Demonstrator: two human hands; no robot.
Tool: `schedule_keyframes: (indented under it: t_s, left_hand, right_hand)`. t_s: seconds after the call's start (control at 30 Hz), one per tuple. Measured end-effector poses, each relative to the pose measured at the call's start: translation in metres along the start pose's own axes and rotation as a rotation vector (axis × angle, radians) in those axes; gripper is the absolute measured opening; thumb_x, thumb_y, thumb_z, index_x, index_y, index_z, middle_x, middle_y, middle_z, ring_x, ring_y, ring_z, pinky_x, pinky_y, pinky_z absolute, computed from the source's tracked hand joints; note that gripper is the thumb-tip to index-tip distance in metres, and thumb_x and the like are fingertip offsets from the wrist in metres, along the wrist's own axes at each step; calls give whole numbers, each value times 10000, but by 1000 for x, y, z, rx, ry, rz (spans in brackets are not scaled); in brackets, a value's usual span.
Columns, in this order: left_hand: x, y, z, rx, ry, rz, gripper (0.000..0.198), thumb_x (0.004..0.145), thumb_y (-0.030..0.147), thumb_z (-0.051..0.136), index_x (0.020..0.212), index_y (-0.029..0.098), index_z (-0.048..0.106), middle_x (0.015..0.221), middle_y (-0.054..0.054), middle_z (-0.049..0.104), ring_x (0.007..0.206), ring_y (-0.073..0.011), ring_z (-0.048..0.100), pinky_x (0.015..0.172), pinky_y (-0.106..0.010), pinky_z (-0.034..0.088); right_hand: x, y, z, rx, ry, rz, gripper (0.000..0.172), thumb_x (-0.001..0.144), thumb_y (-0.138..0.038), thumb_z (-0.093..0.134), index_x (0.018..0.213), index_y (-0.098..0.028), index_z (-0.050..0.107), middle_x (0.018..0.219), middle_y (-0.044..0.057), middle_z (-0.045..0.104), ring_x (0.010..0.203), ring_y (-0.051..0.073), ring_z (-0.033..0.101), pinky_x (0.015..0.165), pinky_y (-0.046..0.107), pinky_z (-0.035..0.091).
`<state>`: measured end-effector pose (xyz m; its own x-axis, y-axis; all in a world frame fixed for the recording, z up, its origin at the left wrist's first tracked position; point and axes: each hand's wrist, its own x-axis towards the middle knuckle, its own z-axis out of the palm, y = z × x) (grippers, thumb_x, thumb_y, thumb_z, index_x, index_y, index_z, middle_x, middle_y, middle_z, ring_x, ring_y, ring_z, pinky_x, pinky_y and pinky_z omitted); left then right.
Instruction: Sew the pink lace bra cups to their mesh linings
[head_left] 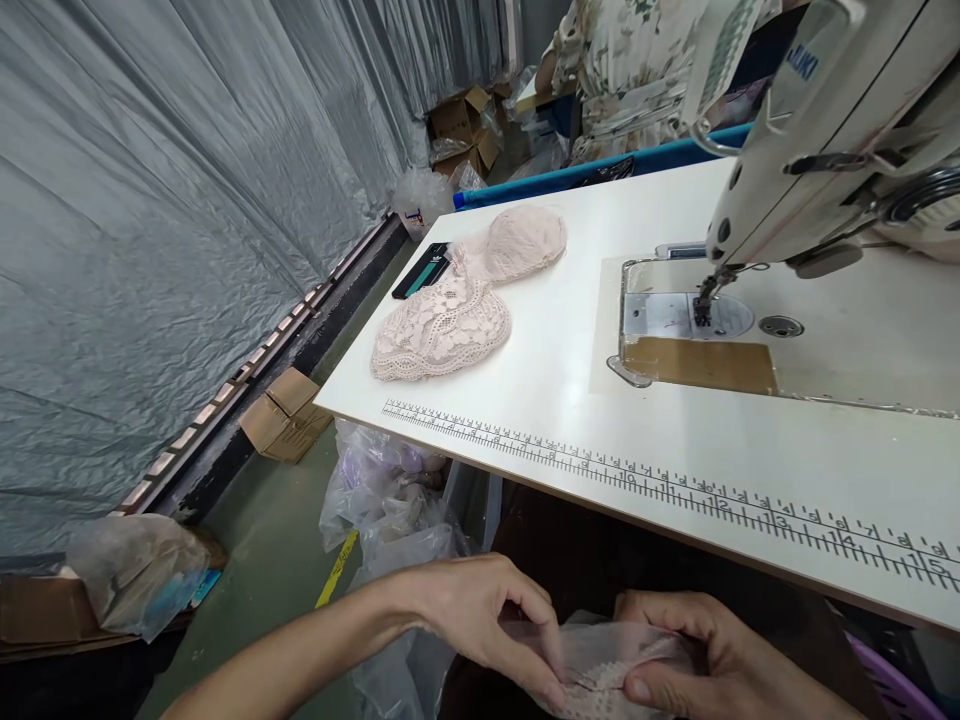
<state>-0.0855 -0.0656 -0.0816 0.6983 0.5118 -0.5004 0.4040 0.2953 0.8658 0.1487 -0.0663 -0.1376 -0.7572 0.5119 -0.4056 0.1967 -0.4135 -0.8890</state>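
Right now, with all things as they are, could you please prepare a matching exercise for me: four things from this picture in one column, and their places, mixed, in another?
Things:
1. sheer pale-pink lace fabric
2. rounded pale-pink lace cups
3. narrow yellow strip
4. white sewing machine

Places:
A. on the smooth green floor
B. at the right part of the white tabletop
C. held by the bare left hand and bare right hand
D. lying on that tabletop's left part

Right pairs: 1-C, 2-D, 3-A, 4-B
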Motion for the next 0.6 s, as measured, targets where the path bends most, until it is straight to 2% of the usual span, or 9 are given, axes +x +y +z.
schedule_keyframes:
  t_s: [0.07, 0.23, 0.3, 0.37, 0.47, 0.53, 0.6]
  left_hand:
    - [2, -2, 1, 22, 19, 34, 536, 699, 667, 628, 746, 138, 700, 750, -21, 600, 676, -103, 529, 655, -179, 419]
    - [0, 0, -1, 47, 4, -69, 509, 813, 615, 531, 940, 158, 717, 815, -41, 681, 750, -128, 608, 683, -170, 451]
    - [-1, -1, -1, 33, -43, -65, 496, 814, 585, 555, 1019, 157, 701, 836, -41, 690, 761, -134, 624, 681, -177, 463]
    - [0, -3, 1, -24, -90, -58, 567, 736, 591, 648, 1078, 139, 677, 826, -42, 691, 755, -146, 633, 682, -192, 478]
    - [5, -8, 3, -102, -40, -66, 618, 615, 607, 735, 1004, 127, 702, 774, -31, 686, 727, -147, 635, 711, -204, 492]
    - [7, -8, 3, -99, 11, -84, 495, 664, 573, 717, 913, 146, 726, 758, -16, 687, 729, -136, 637, 735, -198, 493]
    - [9, -5, 1, -84, -10, -86, 370, 744, 493, 686, 902, 161, 733, 766, -9, 694, 745, -130, 642, 736, -188, 492]
  right_hand:
    - [-1, 1, -3, -4, 5, 5, 440, 712, -579, 660, 620, -191, 473, 587, -53, 384, 563, 101, 331, 510, 226, 243]
    - [-5, -4, -6, 8, 32, 2, 407, 728, -538, 686, 647, -180, 510, 608, -52, 421, 577, 94, 344, 530, 208, 273]
    - [-6, -6, -6, 12, 31, 17, 418, 717, -552, 689, 650, -179, 514, 607, -50, 429, 578, 96, 352, 531, 208, 279]
    - [-6, -7, -5, 7, 22, 25, 440, 708, -582, 679, 656, -179, 513, 608, -45, 433, 575, 98, 359, 527, 210, 278]
    - [-5, -11, -6, -3, 27, 49, 463, 679, -610, 683, 656, -178, 518, 598, -45, 423, 565, 99, 354, 518, 215, 267]
    - [-6, -14, -6, -18, 50, 63, 474, 661, -620, 688, 638, -180, 513, 585, -49, 404, 560, 99, 335, 514, 221, 251]
    - [-8, -17, -7, -34, 63, 60, 472, 673, -617, 680, 622, -184, 500, 581, -53, 387, 560, 99, 313, 518, 225, 243]
